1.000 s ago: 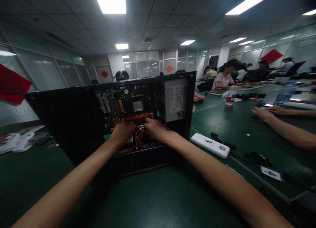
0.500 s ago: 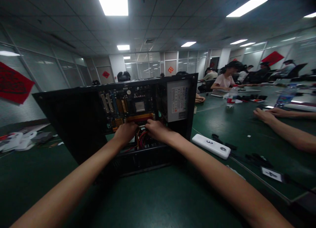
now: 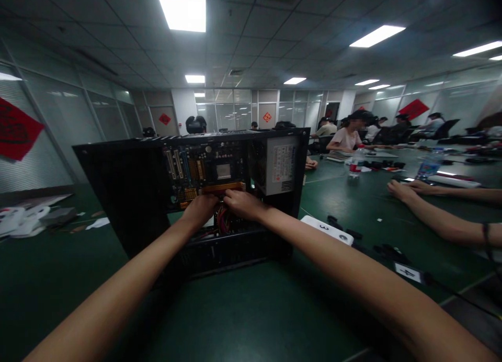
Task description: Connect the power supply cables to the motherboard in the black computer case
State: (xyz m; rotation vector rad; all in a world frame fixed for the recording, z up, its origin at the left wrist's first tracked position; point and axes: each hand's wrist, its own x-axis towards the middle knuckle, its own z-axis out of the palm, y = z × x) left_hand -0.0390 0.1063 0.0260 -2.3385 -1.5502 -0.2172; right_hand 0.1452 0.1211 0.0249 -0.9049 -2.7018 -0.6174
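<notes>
An open black computer case (image 3: 235,252) stands upright on the green table, its open side facing me. Inside it are a motherboard (image 3: 233,155) and, at the upper right, a silver power supply (image 3: 280,168). My left hand (image 3: 199,209) and my right hand (image 3: 243,205) meet just below the orange slots (image 3: 223,188) at the board's lower edge. Both have curled, closed fingers, with the fingertips almost together. A bundle of red and yellow cables (image 3: 223,221) hangs directly beneath them. Whatever the fingertips pinch is hidden behind the hands.
To the right of the case lie a white power strip (image 3: 327,230) and black cables with a tag (image 3: 408,273). Bottles (image 3: 356,160) stand farther back. A co-worker's arms (image 3: 431,210) rest on the table at right. Papers and white items (image 3: 23,221) lie at left.
The view has shifted slightly, so the case's left edge and the things at right appear moved inward. My hands stay at the same place on the board, the right one a little closer to the left.
</notes>
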